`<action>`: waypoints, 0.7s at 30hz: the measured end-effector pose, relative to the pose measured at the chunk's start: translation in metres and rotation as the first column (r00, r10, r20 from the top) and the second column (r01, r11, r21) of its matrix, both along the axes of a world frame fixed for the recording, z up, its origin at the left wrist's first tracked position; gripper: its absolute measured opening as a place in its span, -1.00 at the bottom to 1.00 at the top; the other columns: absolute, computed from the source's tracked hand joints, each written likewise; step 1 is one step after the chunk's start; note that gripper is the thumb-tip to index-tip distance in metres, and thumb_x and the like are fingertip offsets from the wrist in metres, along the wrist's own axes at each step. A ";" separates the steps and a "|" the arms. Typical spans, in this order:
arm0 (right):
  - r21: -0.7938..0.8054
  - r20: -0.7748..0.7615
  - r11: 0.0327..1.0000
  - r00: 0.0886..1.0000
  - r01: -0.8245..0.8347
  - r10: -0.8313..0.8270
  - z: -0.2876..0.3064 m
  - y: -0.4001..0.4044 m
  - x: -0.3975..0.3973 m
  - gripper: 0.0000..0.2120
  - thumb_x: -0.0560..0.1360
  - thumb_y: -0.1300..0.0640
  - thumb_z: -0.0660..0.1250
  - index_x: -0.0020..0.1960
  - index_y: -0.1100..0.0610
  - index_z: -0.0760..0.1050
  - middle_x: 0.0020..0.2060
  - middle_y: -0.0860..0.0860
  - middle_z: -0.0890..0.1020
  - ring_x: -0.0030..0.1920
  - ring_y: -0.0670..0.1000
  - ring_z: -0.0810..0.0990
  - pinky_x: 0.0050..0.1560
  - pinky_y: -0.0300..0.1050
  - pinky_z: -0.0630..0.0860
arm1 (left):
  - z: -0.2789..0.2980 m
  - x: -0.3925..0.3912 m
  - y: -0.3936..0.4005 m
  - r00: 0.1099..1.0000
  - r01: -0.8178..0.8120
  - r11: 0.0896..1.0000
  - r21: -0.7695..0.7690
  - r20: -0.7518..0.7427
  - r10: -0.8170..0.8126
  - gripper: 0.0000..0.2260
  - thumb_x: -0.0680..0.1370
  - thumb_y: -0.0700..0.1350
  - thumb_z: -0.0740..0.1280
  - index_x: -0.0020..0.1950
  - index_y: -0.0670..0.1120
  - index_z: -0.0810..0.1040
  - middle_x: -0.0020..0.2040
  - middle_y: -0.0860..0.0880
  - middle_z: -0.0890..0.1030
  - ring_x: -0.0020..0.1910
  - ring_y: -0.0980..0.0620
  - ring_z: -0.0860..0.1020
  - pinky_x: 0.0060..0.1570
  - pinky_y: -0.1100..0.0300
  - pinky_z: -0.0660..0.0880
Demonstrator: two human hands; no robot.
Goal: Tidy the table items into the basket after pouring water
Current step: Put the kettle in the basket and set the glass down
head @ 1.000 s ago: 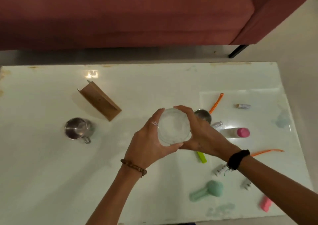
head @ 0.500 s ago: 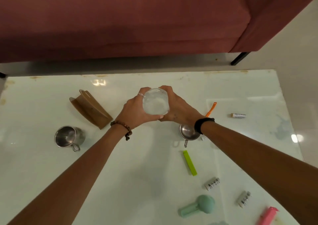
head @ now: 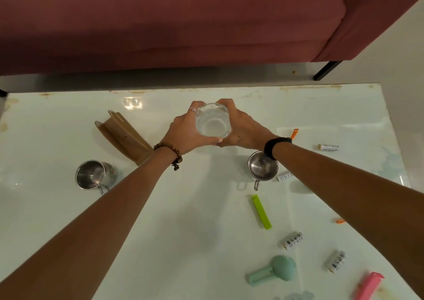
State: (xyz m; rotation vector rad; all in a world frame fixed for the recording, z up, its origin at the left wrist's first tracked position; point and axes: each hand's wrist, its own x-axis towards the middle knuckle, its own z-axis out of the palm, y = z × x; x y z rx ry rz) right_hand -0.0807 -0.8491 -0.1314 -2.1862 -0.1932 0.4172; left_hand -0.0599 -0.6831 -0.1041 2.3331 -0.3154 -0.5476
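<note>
A clear glass jar with water in it is upright at the far middle of the white table. My left hand cups its left side and my right hand cups its right side. One steel mug stands at the left. A second steel mug stands under my right wrist. A brown folded cardboard piece lies left of my hands. No basket is in view.
At the right lie a lime green clip, a mint green tool, a pink clip, orange pieces, and several small white cylinders. A dark red sofa stands beyond the far edge.
Both hands have carried the jar away from me, from over the table's middle to its far part. My arms are now stretched out.
</note>
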 end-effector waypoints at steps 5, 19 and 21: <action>-0.004 0.003 1.000 1.000 0.004 -0.004 -0.002 0.000 -0.003 -0.14 0.28 0.05 0.56 0.36 0.11 0.08 0.23 0.10 0.45 0.11 0.05 0.50 0.12 -0.09 0.50 | -0.004 0.001 0.001 1.000 0.016 1.000 0.015 0.007 -0.016 -0.25 0.23 0.09 0.54 0.31 0.01 0.25 0.15 -0.06 0.55 -0.01 0.00 0.50 -0.02 0.20 0.44; -0.033 -0.122 0.999 0.992 0.035 -0.038 0.006 0.004 -0.012 -0.10 0.30 0.12 0.55 0.41 0.08 0.03 0.27 0.09 0.44 0.18 0.13 0.50 0.24 0.07 0.46 | -0.005 -0.008 0.002 0.997 0.026 1.000 -0.006 -0.073 -0.027 -0.17 0.25 0.05 0.53 0.39 0.02 0.17 0.30 -0.04 0.43 0.21 -0.07 0.44 0.14 0.07 0.45; -0.053 -0.140 0.997 0.989 0.050 -0.057 0.013 0.003 -0.017 -0.08 0.31 0.14 0.54 0.45 0.06 0.00 0.36 0.08 0.33 0.31 0.13 0.39 0.33 0.15 0.38 | -0.004 -0.013 0.003 0.997 0.025 1.000 -0.005 -0.071 -0.026 -0.08 0.26 0.07 0.53 0.46 0.00 0.05 0.46 -0.07 0.22 0.40 -0.08 0.27 0.32 -0.01 0.35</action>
